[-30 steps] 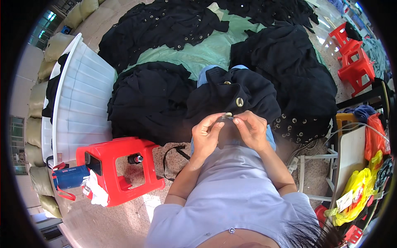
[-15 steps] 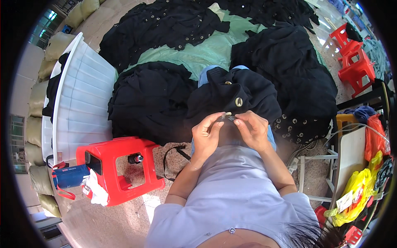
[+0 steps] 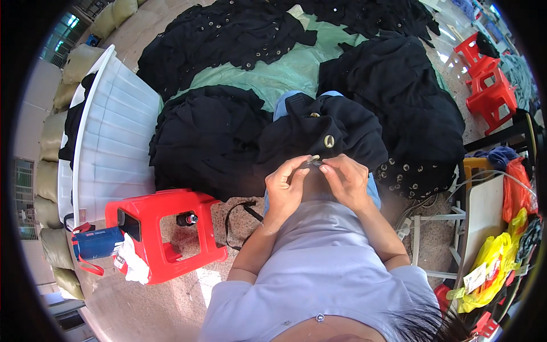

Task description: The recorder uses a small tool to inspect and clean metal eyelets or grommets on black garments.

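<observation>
Wearing pale lavender-grey short-sleeved top, plain, no print; sleeves end abt mid upper arm, loose at hem. Small metal stud or snap at neckline, centre front. Both forearms bare, no watch, bracelets or gloves. Left hand (image 3: pixel 283 191) & right hand (image 3: pixel 346 181) bare too; rings not discernible at this res. Blue trousers, prob. denim, visible only as thin strips at knees. Dark hair strands at lower right edge of view.

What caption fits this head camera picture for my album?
Left hand and right hand pinch a small metal piece over a black garment beside a red stool.
</observation>
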Motion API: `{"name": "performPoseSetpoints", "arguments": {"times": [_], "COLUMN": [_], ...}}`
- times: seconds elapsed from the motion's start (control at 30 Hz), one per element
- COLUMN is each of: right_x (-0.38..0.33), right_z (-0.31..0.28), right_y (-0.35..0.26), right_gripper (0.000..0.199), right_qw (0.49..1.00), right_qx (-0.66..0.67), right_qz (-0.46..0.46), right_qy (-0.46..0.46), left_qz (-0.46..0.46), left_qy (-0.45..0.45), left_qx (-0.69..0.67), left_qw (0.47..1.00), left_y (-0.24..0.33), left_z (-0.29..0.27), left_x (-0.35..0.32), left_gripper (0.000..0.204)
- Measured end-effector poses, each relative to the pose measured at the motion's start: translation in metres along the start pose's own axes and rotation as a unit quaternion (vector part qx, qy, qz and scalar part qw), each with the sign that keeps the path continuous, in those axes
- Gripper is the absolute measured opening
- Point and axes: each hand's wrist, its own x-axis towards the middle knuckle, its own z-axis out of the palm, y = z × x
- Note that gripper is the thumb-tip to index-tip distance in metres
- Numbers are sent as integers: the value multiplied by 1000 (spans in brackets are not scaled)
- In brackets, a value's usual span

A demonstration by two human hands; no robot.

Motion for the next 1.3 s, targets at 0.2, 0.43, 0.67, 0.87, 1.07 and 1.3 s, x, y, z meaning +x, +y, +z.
{"name": "performPoseSetpoints", "arguments": {"times": [0.2,0.43,0.67,0.87,1.07,1.3], "right_x": [0,2,1,2,-11,-9], "right_z": [-1,-5,-4,-4,7,10], "right_y": [2,0,-1,-1,3,14], "right_gripper": [12,13,15,16,9,19], "right_qw": [999,999,999,998,975,902], "right_qx": [20,-29,-38,-55,165,349], "right_qz": [43,-18,-25,-39,150,238], "right_qy": [23,7,7,-3,3,91], "left_qz": [-13,59,75,80,44,9], "left_qy": [8,18,11,9,1,5], "left_qx": [-9,74,92,95,55,23], "left_qw": [1000,995,993,992,997,1000], "left_y": [2,9,12,11,4,1], "left_z": [0,0,1,0,1,1], "left_x": [0,3,4,4,1,0], "left_gripper": [22,23,24,23,23,23]}}
